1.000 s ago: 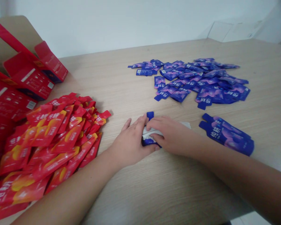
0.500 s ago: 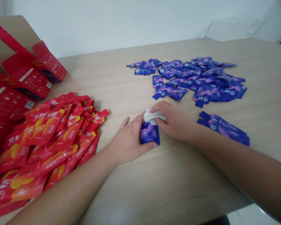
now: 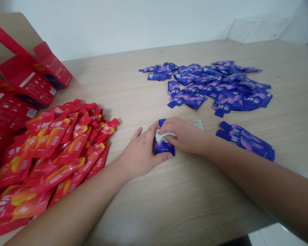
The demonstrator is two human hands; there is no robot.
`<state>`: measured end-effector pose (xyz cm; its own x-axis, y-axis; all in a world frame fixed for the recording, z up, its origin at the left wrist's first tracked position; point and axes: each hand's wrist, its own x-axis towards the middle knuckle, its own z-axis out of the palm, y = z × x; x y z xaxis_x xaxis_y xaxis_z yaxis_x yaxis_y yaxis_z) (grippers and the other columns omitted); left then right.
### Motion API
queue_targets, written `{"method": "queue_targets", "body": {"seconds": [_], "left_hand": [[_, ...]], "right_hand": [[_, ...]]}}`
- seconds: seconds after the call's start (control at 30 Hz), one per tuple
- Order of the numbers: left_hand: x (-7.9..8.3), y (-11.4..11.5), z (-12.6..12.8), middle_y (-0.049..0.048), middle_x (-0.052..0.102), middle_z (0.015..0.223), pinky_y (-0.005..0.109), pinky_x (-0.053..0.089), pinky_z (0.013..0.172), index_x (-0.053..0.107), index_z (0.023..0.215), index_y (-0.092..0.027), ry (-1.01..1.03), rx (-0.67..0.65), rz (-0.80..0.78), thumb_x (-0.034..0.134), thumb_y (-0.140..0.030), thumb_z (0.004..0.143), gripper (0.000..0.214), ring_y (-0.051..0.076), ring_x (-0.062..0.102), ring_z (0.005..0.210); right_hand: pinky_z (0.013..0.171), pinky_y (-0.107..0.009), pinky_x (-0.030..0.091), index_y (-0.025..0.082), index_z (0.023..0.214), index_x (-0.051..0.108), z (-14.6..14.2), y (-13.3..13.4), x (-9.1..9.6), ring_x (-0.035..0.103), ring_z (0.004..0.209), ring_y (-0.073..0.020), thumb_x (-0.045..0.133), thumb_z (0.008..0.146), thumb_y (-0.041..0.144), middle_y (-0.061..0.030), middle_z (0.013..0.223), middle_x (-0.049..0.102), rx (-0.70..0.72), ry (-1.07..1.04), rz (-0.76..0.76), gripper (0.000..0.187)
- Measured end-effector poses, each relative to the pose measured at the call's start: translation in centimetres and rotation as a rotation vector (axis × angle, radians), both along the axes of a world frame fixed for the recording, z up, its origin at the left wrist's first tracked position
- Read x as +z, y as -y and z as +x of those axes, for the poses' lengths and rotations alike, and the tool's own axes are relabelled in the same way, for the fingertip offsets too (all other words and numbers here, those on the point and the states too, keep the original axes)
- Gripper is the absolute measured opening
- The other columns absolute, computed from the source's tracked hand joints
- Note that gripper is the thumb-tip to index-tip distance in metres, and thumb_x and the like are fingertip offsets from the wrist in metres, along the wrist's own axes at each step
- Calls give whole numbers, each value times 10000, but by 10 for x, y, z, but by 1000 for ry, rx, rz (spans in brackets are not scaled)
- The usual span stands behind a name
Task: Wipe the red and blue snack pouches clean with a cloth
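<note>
Left hand (image 3: 140,153) is closed around a blue sachet (image 3: 164,147) at centre frame, on the worktop (image 3: 184,201). Right hand (image 3: 184,135) grips a white cloth (image 3: 162,134) pressed against that sachet. Loose red sachets (image 3: 53,150) lie heaped lower left, blue sachets (image 3: 215,89) upper right, and opened red cartons (image 3: 28,77) upper left.

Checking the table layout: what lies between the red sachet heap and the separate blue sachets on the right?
In the head view, the left hand and right hand lie there, holding a blue sachet and a white cloth.
</note>
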<state>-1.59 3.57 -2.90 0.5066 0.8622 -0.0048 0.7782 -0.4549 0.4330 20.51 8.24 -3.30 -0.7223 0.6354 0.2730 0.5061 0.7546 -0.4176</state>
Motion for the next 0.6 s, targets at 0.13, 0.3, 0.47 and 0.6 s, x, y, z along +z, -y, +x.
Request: {"method": "queue_targets", "body": {"seconds": [0.13, 0.3, 0.47, 0.6], "left_hand": [[3, 0, -2, 234, 369, 1738, 657, 205, 1336, 223, 1702, -121, -4, -9, -19, 709, -680, 928, 1071, 423, 423, 1582], [0, -3, -10, 185, 397, 1738, 588, 255, 1326, 267, 1704, -143, -7, -67, 28, 415, -508, 1120, 705, 321, 435, 1588], [-9, -8, -15, 164, 454, 1710, 538, 348, 1278, 372, 1666, -161, -50, -83, 116, 422, -319, 1096, 594, 296, 461, 1572], [-8, -8, -17, 181, 387, 1743, 553, 303, 1314, 298, 1692, -135, -73, -109, 96, 461, -331, 1064, 678, 289, 408, 1609]], "right_hand": [[1074, -506, 519, 160, 1157, 756, 4, -7, -4, 677, 1135, -300, 568, 995, 116, -136, 1154, 747, -65, 24, 58, 253], [1051, -462, 528, 199, 1151, 738, 8, -3, -6, 679, 1119, -276, 586, 988, 125, -108, 1178, 733, -131, -54, 56, 235], [1042, -427, 536, 238, 1161, 719, 10, 15, 3, 685, 1153, -261, 657, 926, 100, -75, 1195, 743, -123, -226, 12, 280], [1061, -409, 530, 228, 1133, 734, 9, 29, 16, 688, 1159, -241, 672, 916, 74, -70, 1206, 755, 123, -98, -190, 273]]}}
